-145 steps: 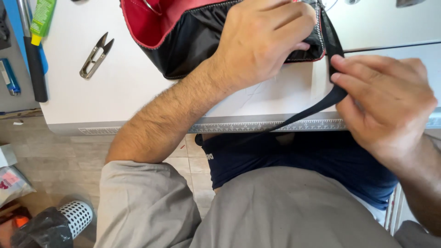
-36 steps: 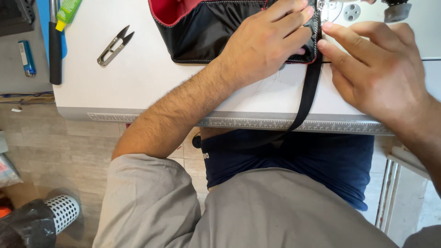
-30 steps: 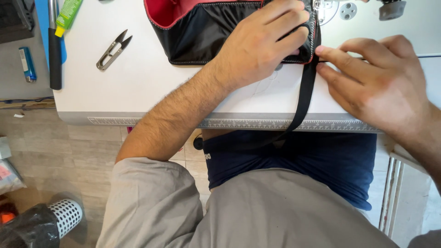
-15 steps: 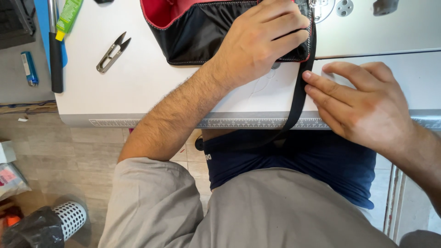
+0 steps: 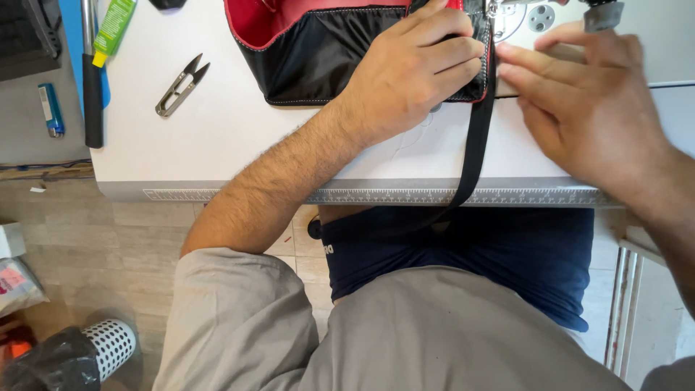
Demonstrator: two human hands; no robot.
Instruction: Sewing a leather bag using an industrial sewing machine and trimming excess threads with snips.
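Pressing: left hand [image 5: 405,80] lies flat on bag [image 5: 318,51] — grip released.
Guiding: right hand [image 5: 586,108] fingertips steady strap [image 5: 474,156] — nothing clenched; keep it straight.

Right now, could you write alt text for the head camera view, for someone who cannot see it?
A person's left hand presses flat on a black and red bag on a white table, while the right hand fingers its edge beside a black strap hanging over the table's front. Thread snips lie to the left.
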